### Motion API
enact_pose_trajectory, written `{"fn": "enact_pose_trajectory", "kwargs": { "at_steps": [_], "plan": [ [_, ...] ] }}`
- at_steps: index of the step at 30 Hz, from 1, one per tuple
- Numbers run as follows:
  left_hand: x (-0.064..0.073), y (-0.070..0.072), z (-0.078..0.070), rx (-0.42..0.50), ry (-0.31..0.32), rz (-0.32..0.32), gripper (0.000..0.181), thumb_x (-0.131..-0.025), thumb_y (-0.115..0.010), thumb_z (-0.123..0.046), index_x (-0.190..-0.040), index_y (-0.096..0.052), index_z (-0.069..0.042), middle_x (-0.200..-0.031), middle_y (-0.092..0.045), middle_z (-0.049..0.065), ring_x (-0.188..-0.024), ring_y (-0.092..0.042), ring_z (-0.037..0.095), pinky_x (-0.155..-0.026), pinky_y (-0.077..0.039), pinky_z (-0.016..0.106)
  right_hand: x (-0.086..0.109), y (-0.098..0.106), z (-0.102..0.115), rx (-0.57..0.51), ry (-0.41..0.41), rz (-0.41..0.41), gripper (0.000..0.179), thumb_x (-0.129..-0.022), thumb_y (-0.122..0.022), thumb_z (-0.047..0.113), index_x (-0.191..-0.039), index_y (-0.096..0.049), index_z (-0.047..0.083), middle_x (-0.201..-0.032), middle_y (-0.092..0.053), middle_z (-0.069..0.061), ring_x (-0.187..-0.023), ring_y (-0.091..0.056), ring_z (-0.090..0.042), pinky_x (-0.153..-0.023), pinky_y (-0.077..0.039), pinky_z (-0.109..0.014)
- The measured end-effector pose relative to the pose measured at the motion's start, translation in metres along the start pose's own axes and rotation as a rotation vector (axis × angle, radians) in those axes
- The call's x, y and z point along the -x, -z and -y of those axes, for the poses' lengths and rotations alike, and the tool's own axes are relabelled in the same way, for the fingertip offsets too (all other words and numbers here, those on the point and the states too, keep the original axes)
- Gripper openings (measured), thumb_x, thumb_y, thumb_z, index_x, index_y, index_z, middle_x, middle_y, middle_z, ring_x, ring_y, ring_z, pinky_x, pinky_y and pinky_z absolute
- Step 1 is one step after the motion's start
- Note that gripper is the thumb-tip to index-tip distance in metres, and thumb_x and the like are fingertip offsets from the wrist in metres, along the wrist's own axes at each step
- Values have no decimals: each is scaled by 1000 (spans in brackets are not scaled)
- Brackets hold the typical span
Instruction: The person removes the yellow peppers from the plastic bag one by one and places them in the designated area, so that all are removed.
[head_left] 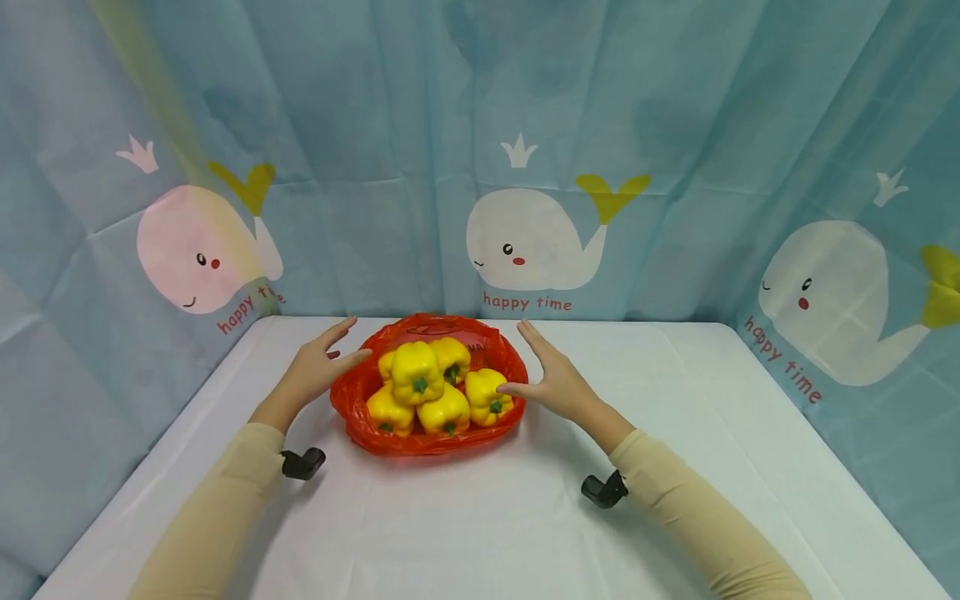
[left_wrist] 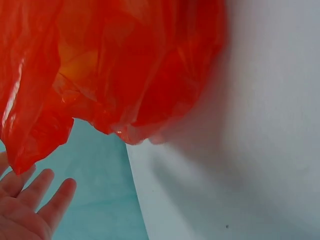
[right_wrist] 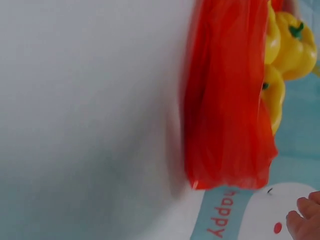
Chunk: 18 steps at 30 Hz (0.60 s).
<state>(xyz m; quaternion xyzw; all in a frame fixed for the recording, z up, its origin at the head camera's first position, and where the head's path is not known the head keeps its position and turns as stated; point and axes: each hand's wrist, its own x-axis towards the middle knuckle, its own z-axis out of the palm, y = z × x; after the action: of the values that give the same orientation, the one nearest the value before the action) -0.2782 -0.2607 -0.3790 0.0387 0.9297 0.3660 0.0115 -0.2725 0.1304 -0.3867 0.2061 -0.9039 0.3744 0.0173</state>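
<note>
A red plastic bag (head_left: 371,439) with its mouth spread wide stands on the white table, and several yellow bell peppers (head_left: 417,372) are heaped inside it. My left hand (head_left: 315,364) is beside the bag's left rim, fingers spread and extended. On the opposite side my right hand (head_left: 553,377) is held with fingers straight, its thumb overlapping the rightmost pepper in the head view. Neither hand grips anything. In the left wrist view the fingers (left_wrist: 59,197) are apart near a drooping corner of the bag. The right wrist view shows peppers (right_wrist: 295,47) rising above the bag's edge.
The white tabletop (head_left: 450,533) reaches back to a blue curtain (head_left: 360,108) printed with whales, which also hangs along the left and right sides. Small black cameras (head_left: 303,463) are strapped at both wrists, over beige sleeves.
</note>
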Motion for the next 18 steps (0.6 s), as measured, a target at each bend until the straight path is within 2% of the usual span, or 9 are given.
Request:
{"fn": "enact_pose_trajectory", "kwargs": {
  "at_steps": [6,9,14,18],
  "plan": [
    [-1,-6,2,73,-27,-15,87,-93,-61,-55,-159,-22,-15,-161,-30,20,-145,-34,44,-109,-41,56,0,-11,13,-49,27,7,103,-79,-79,48,-160,-22,20,-166,-23,-3,-153,-26,-30,-113,-37,-58],
    [-1,-9,3,102,-20,-13,87,-92,-61,-56,-159,-23,-14,-161,-31,19,-145,-35,43,-108,-42,55,-2,-18,19,-61,53,8,104,-78,-79,49,-159,-23,18,-166,-24,-2,-152,-28,-29,-113,-39,-57],
    [-1,-11,5,120,-5,-34,84,-92,-61,-56,-157,-29,-14,-159,-36,19,-145,-35,42,-109,-41,57,-5,-30,28,-93,105,5,103,-77,-82,47,-159,-26,18,-165,-28,-1,-150,-32,-27,-117,-34,-56],
    [-2,-13,7,151,-8,-41,81,-92,-63,-54,-156,-33,-14,-158,-39,18,-145,-36,40,-111,-40,56,-5,-39,35,-118,106,17,101,-77,-82,46,-158,-27,20,-163,-32,0,-148,-35,-26,-116,-36,-56]
  ]
}}
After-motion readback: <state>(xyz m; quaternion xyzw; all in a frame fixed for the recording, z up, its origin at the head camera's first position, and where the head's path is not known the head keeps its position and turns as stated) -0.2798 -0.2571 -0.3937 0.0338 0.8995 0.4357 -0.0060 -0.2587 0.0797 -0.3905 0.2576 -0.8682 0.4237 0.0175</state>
